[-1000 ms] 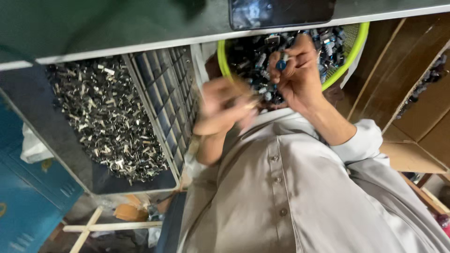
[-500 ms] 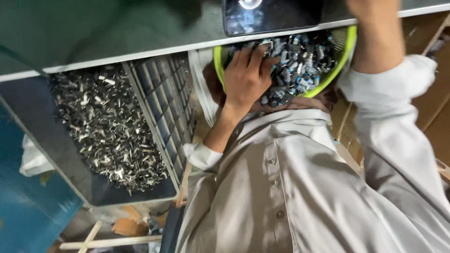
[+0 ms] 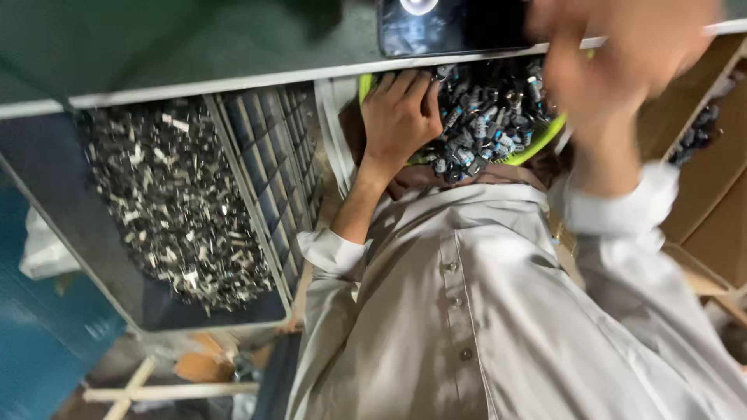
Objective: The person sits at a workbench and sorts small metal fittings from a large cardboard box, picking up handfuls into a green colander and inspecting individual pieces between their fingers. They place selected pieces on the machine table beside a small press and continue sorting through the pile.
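The left hand (image 3: 401, 117) lies palm-down, fingers spread, on the small metal parts (image 3: 486, 120) heaped in the green bowl (image 3: 545, 138), while the blurred right hand (image 3: 615, 54), grip unreadable, hovers above it; parts could spill over the rim.

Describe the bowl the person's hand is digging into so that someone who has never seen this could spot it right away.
Start at the big grey crate heaped with pale metal bits, then look to its right, above the person's shirt. The left hand rests in a round bowl of small dark and blue parts. Its bright lime-green rim sets it apart.
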`<action>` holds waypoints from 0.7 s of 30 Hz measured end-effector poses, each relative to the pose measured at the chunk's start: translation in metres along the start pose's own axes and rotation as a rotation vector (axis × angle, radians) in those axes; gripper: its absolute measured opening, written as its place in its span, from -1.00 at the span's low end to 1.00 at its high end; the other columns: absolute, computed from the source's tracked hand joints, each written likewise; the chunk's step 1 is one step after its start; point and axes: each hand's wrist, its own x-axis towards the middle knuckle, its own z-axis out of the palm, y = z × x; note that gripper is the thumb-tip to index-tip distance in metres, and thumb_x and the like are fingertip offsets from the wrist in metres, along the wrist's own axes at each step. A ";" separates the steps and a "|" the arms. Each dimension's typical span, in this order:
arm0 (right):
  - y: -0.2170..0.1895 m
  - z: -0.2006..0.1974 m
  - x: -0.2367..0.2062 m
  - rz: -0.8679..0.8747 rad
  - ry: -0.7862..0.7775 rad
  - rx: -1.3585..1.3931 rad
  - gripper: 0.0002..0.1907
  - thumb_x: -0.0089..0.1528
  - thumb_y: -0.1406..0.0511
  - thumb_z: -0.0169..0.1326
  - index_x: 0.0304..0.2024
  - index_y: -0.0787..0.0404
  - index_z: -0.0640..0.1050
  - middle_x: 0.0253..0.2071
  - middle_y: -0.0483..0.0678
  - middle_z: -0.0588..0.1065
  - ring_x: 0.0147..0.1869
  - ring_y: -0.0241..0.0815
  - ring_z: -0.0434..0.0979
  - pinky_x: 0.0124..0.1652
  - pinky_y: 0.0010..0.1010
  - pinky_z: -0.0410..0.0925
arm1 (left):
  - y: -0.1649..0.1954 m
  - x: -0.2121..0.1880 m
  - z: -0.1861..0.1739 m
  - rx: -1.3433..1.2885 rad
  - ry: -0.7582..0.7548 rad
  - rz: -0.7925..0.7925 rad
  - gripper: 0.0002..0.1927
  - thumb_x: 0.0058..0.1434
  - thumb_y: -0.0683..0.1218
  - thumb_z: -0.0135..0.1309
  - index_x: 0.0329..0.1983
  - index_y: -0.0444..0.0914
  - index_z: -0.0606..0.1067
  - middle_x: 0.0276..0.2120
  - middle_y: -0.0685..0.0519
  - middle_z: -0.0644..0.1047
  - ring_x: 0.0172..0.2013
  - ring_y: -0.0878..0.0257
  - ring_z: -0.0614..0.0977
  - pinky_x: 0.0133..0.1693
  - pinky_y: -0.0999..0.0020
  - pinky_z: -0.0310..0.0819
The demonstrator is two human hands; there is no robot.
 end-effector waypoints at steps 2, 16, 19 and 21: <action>-0.027 0.010 -0.019 -0.208 -0.159 0.146 -0.80 -0.02 0.62 0.15 -0.43 0.29 0.61 -0.28 0.12 0.63 -0.22 0.02 0.66 -0.29 -0.19 0.49 | 0.012 -0.005 -0.025 -0.035 -0.057 -0.030 -0.92 0.26 -0.13 0.23 -0.25 -0.25 0.60 -0.29 -0.01 0.55 -0.31 0.00 0.58 -0.28 0.15 0.49; -0.061 0.035 -0.082 0.619 -0.071 0.913 -0.73 0.42 0.73 -0.04 0.00 0.38 0.28 -0.07 0.26 0.58 -0.25 -0.24 0.54 -0.25 -0.47 0.46 | 0.045 0.013 -0.081 -0.798 -0.226 -0.232 -0.89 0.30 -0.24 0.15 -0.15 -0.37 0.51 -0.34 -0.01 0.56 -0.31 0.27 0.61 -0.23 0.48 0.50; -0.056 0.041 -0.084 0.233 -0.086 0.727 -0.57 0.06 0.70 0.14 -0.17 0.42 0.23 -0.29 0.21 0.42 -0.17 0.09 0.58 -0.26 -0.26 0.52 | 0.058 0.013 -0.088 -0.876 -0.216 -0.334 -0.90 0.31 -0.24 0.16 -0.15 -0.37 0.52 -0.40 0.03 0.57 -0.38 0.34 0.60 -0.27 0.52 0.49; -0.051 0.044 -0.086 0.700 0.000 1.035 -0.58 0.17 0.73 0.10 -0.15 0.28 0.26 -0.30 0.14 0.45 -0.19 0.00 0.60 -0.28 -0.29 0.52 | 0.066 0.015 -0.099 -0.884 -0.252 -0.441 -0.90 0.32 -0.24 0.16 -0.14 -0.37 0.53 -0.43 0.07 0.58 -0.40 0.40 0.63 -0.28 0.52 0.51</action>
